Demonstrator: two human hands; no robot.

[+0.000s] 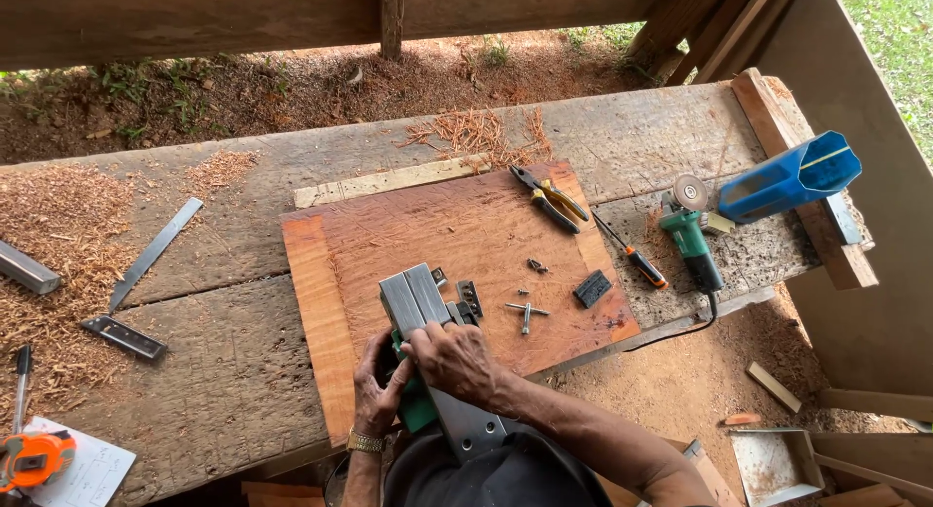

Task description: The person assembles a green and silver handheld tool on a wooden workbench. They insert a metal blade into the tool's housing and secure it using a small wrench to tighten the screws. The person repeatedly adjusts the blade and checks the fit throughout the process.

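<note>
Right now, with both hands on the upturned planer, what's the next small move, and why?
Probably reach the right hand for the T-shaped wrench. The planer lies sole-up on the red board, the left hand steadies it, and loose screws and a black block lie alongside.

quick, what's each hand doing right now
Left hand: closed around the green side of the planer.
Right hand: laid over the planer's top, fingers curled on it.
</note>
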